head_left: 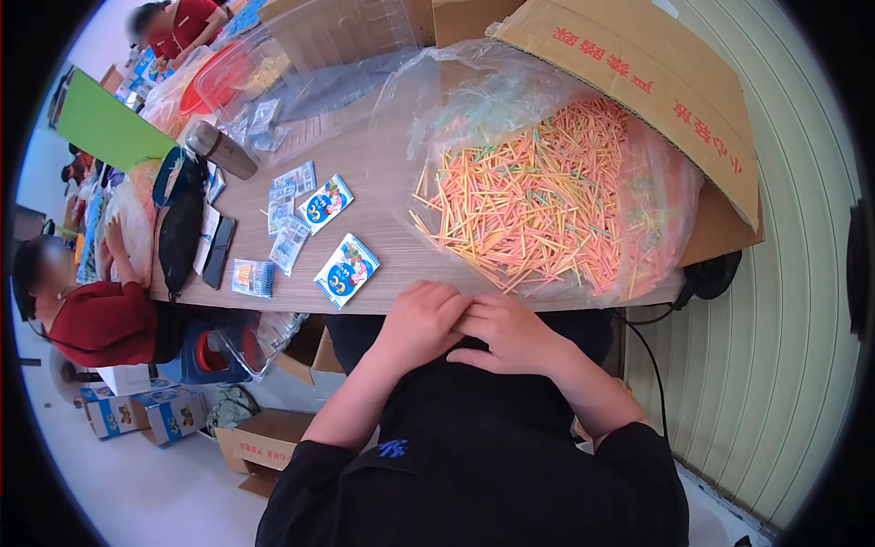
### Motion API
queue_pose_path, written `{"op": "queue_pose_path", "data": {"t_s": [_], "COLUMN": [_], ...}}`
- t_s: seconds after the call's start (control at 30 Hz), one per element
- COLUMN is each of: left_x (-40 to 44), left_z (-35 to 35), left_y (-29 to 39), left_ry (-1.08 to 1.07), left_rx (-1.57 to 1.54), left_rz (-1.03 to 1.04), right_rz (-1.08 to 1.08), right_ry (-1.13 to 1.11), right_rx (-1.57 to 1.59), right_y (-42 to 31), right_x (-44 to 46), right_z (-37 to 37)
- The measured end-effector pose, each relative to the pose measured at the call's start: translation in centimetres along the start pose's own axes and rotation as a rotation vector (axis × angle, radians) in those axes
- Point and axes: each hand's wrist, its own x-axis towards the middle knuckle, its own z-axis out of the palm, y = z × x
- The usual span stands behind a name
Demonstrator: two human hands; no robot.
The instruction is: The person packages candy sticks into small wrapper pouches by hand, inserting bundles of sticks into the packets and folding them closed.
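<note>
My left hand [415, 319] and my right hand [510, 335] rest together at the table's front edge, fingers overlapping and lying loosely over each other. Nothing shows in either hand; the right thumb stands apart, and some fingertips are hidden. Just left of them lies a white-and-blue snack packet [346, 272]. Another printed packet [326, 204] lies farther back, beside several clear, blue-printed packets [290, 244]. Ahead on the right, a large pile of thin pink, yellow and green sticks [538, 201] spills from a clear plastic bag [661, 214] in a tipped cardboard box [638, 55].
A steel flask [221, 149], a phone [219, 253] and a black pouch [180, 239] lie along the table's left side. Behind stands a clear plastic bin [314, 55]. A person in red [105, 319] sits at the left. Cartons [264, 442] stand on the floor.
</note>
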Motion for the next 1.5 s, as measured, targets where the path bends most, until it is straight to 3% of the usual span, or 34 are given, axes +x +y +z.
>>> {"op": "queue_pose_path", "data": {"t_s": [0.2, 0.4, 0.53, 0.63, 0.73, 0.87, 0.97, 1.07, 1.3, 1.37, 1.5], "left_x": [0.3, -0.1, -0.6, -1.1, -1.5, -0.7, 0.1, 0.2, 0.3, 0.5, 1.5], "left_z": [0.8, 1.0, 0.7, 1.1, 1.2, 0.4, 0.2, 0.1, 0.9, 1.0, 0.1], "left_y": [0.4, 0.7, 0.6, 0.0, 0.0, 0.3, 0.9, 0.8, 0.2, 0.2, 1.2], "left_ry": [0.027, 0.049, 0.09, 0.095, 0.075, 0.058, 0.105, 0.037, -0.197, -0.253, -0.038], "left_rx": [0.011, -0.231, -0.28, -0.262, -0.241, -0.27, -0.003, -0.004, -0.051, -0.068, -0.012], "left_rz": [0.017, -0.111, -0.143, -0.169, -0.258, -0.186, -0.127, -0.125, 0.03, 0.08, 0.098], "right_rz": [0.053, 0.192, 0.168, 0.142, 0.125, 0.162, 0.182, 0.183, 0.162, 0.169, 0.172], "right_ry": [-0.029, -0.063, 0.007, 0.181, 0.137, 0.072, 0.081, 0.141, -0.248, -0.259, -0.264], "right_rx": [0.071, 0.191, 0.123, 0.096, 0.13, 0.199, 0.246, 0.302, 0.268, 0.254, 0.199], "right_y": [0.5, 1.4, 1.2, 1.2, 0.7, 0.4, 0.2, 0.0, 1.2, 1.3, 1.3], "right_x": [-0.7, -1.9, -2.1, -2.2, -1.7, -2.0, -2.1, -2.2, -2.2, -2.3, -2.4], "right_z": [0.8, 2.2, 1.3, 0.6, -0.5, -0.2, -0.3, -0.3, -0.8, -0.4, -0.2]}}
